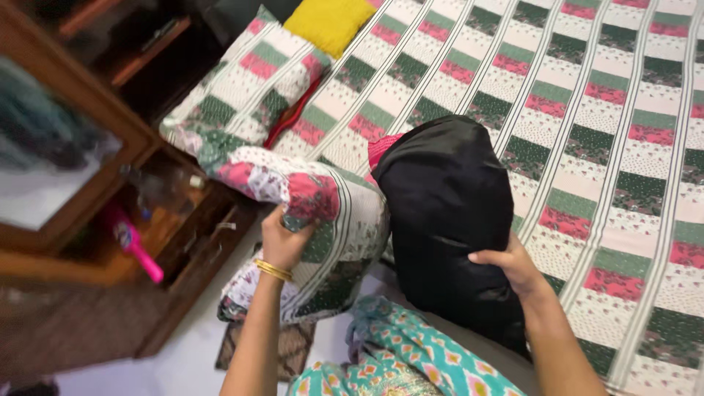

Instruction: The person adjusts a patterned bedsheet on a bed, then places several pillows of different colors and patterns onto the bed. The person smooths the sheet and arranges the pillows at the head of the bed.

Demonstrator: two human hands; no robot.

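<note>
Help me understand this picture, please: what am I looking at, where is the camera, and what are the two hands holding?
There is no machine here: a person works with two bare hands, and the single picture comes from a camera worn on their head, looking down.

The left hand, with gold bangles at the wrist, grips a patterned pillowcase in pink, green and white, bunched at the bed's edge. The right hand holds a black pillow, which stands at the edge of the bed right beside the case.

The bed is covered with a bedsheet in the same patchwork pattern. Further up lie another patterned pillow and a yellow cushion. To the left stands a wooden cabinet with a pink brush on its shelf. The teal printed cloth at the bottom is the person's own clothing.
</note>
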